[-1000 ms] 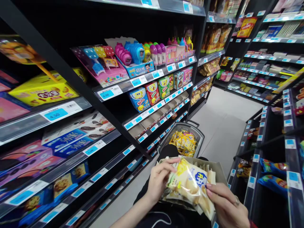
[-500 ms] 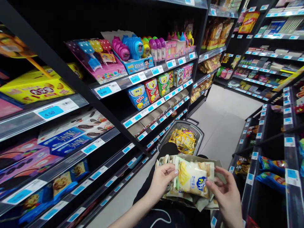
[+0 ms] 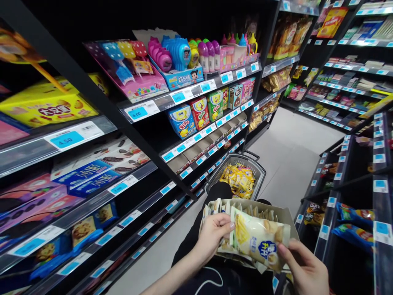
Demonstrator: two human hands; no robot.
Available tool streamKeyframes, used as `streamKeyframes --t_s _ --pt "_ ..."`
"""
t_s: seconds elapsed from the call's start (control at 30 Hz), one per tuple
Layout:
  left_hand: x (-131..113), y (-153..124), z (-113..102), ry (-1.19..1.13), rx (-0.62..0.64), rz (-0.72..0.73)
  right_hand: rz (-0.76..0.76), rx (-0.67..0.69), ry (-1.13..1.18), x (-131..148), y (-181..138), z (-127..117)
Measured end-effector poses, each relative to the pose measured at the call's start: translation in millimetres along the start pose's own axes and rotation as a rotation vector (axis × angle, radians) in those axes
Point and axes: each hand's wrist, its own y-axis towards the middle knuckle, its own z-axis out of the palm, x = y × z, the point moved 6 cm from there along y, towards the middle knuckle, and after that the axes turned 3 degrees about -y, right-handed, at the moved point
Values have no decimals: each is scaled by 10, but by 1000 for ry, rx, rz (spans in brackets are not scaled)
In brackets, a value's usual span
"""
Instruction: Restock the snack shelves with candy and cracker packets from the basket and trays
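Observation:
A pale cream snack packet [image 3: 258, 237] with a picture of yellow sticks and a blue logo lies between my hands. My left hand [image 3: 215, 233] pinches its left edge, thumb towards me. At its lower right end, my right hand [image 3: 302, 262] grips it between thumb and fingers. Beneath it an open cardboard box [image 3: 287, 215] rests on my lap, filled with a row of similar packets [image 3: 256, 211] standing on edge. The undersides of the box and some of my fingers are hidden.
Ahead on the floor stands a grey basket [image 3: 260, 176] with yellow packets [image 3: 241, 180] in it. Stocked shelves [image 3: 175, 98] run close along my left, and a lower rack [image 3: 346, 196] stands at my right. The aisle floor [image 3: 282, 139] stretches ahead between them.
The packet has shifted right and tilted, its right end now lower. My right hand has moved right and down with it, exposing more packets in the box. The view has turned slightly.

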Motion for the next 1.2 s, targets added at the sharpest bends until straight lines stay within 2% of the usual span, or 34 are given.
streamKeyframes --t_s 0.1,0.2,0.27,0.37,0.43,0.47,0.53,0.63,0.7,0.77,0.83,0.9,1.0,1.1,1.2 --pt "-26 28 87 42 139 -71 -115 34 -109 140 65 -4" --pt "-122 23 122 193 221 7 -371 134 -170 374 122 7" --pt "-253 -2 107 303 209 200 -607 224 -183 564 120 18" --pt "-512 -151 73 410 177 665 -912 306 -225 787 70 28" --pt "-609 -290 45 468 176 916 -1003 266 -246 861 55 13" --pt "-627 -345 28 505 171 993 -1018 245 -250 874 55 7" --pt "-624 -406 0 572 161 1049 -1024 241 -239 867 59 6" --pt "-589 -383 -9 602 157 967 -995 286 -185 833 117 18" --pt "-567 -294 -9 641 123 840 -921 245 -160 835 240 23" --pt "-546 -167 -35 748 58 678 -758 136 -213 826 459 60" --pt "-516 -43 -87 945 13 516 -531 79 -306 764 731 186" --pt "-466 44 -169 1207 -12 374 -355 147 -366 651 998 439" --pt "-311 79 -294 1526 16 212 -287 198 -401 444 1342 888" --pt "-73 41 -339 1636 102 150 -203 248 -439 144 1555 1314" --pt "64 1 -352 1627 76 205 -142 308 -489 -55 1559 1558"
